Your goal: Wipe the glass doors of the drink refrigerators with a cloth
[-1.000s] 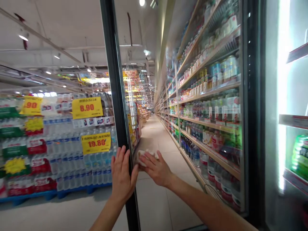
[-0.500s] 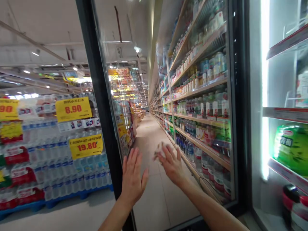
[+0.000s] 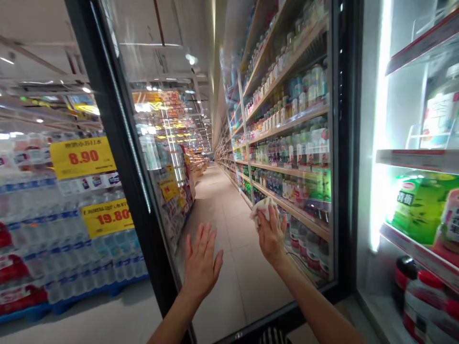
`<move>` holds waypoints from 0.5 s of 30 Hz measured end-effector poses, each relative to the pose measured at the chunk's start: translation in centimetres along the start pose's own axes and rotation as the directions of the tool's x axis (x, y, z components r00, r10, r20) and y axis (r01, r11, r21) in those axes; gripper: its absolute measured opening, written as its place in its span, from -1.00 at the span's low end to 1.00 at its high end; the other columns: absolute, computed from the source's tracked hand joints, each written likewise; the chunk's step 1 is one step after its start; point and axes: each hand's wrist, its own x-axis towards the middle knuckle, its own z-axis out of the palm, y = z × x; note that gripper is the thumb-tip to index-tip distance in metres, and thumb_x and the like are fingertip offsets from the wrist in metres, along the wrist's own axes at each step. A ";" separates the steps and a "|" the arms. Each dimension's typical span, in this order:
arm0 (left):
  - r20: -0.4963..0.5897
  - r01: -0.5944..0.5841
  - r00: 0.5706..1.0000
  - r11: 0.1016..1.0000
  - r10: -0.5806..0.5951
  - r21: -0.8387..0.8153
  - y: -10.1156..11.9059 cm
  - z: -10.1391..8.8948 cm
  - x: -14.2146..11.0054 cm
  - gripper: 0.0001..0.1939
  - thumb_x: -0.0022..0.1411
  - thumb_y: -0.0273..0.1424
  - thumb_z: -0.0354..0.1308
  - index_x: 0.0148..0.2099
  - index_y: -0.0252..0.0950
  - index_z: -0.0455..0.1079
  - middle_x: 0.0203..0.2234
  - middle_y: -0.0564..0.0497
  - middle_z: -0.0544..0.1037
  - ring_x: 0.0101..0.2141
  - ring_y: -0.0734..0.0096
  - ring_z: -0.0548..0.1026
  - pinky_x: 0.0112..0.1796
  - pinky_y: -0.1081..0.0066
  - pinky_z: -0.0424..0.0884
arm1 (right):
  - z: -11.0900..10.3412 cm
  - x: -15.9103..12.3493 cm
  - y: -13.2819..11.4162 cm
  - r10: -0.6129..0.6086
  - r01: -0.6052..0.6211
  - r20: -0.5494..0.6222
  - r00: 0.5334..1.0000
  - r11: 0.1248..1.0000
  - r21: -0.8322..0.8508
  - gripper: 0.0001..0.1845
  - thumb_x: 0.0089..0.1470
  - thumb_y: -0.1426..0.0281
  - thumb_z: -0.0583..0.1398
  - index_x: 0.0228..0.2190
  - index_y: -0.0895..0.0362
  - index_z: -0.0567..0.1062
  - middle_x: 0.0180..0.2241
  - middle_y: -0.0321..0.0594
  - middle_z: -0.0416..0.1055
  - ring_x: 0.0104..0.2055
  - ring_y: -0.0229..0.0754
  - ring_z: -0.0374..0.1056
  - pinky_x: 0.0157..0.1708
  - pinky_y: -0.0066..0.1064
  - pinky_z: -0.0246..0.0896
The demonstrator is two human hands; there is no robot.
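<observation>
In front of me stands a glass door (image 3: 229,286) in a black frame, seen from its inner side. My right hand (image 3: 271,236) presses a crumpled pale cloth (image 3: 263,206) to the glass, right of the middle. Part of the cloth is covered by the fingers. My left hand (image 3: 201,263) lies flat near the door's left edge, fingers stretched out and holding nothing; it appears to touch the pane. Bottles on shelves (image 3: 294,119) show in the glass, and I cannot tell how much of that is reflection.
The lit cooler to the right has shelves (image 3: 416,160) with a green package (image 3: 419,200) and red-lidded jars (image 3: 419,296). Left of the door frame (image 3: 125,167), packs of bottled water (image 3: 82,253) are stacked under yellow price signs (image 3: 82,157).
My right hand has moved right across the glass with the cloth, which is now sharper. The left hand has stayed nearly in place. The view has shifted, bringing more of the cooler into sight.
</observation>
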 end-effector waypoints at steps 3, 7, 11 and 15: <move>0.012 -0.012 1.000 1.000 0.012 -0.005 0.7 0.0 -0.5 -0.37 0.15 -0.45 0.02 0.24 -0.36 -0.07 0.16 -0.24 0.15 0.23 0.23 -0.09 0.16 0.07 -0.14 | -0.6 -2.5 0.0 -0.046 0.045 0.070 0.997 0.999 0.019 -0.55 0.06 0.53 0.04 0.02 0.10 0.30 0.21 -0.03 0.00 0.27 -0.06 -0.14 0.20 -0.05 -0.26; 0.021 -0.003 1.000 1.000 0.003 -0.009 1.0 0.0 -1.1 -0.39 0.15 -0.46 0.01 0.24 -0.38 -0.06 0.15 -0.24 0.17 0.23 0.23 -0.08 0.16 0.06 -0.13 | -0.9 -4.2 1.8 -0.036 0.037 0.138 0.990 0.999 -0.002 -0.53 0.08 0.51 0.02 0.05 0.05 0.27 0.21 -0.06 0.02 0.26 -0.05 -0.11 0.19 0.00 -0.28; 0.020 0.026 0.999 1.000 -0.026 -0.015 1.2 0.0 -1.3 -0.39 0.16 -0.44 0.01 0.24 -0.36 -0.05 0.15 -0.24 0.16 0.22 0.22 -0.06 0.16 0.06 -0.14 | -0.3 -0.9 6.3 0.266 -0.262 0.015 0.964 0.957 -0.127 -0.49 0.12 0.42 -0.03 0.12 0.12 0.15 0.24 0.07 -0.13 0.25 0.05 -0.10 0.13 0.10 -0.21; 0.019 0.020 1.000 1.000 -0.020 -0.016 1.7 0.3 -1.4 -0.40 0.15 -0.44 0.01 0.23 -0.39 -0.03 0.15 -0.26 0.17 0.23 0.21 -0.09 0.16 0.06 -0.13 | -0.5 -1.0 6.0 0.319 -0.313 0.021 0.948 0.938 -0.148 -0.45 0.12 0.39 -0.03 0.16 0.13 0.07 0.24 0.10 -0.16 0.25 0.08 -0.13 0.10 0.11 -0.15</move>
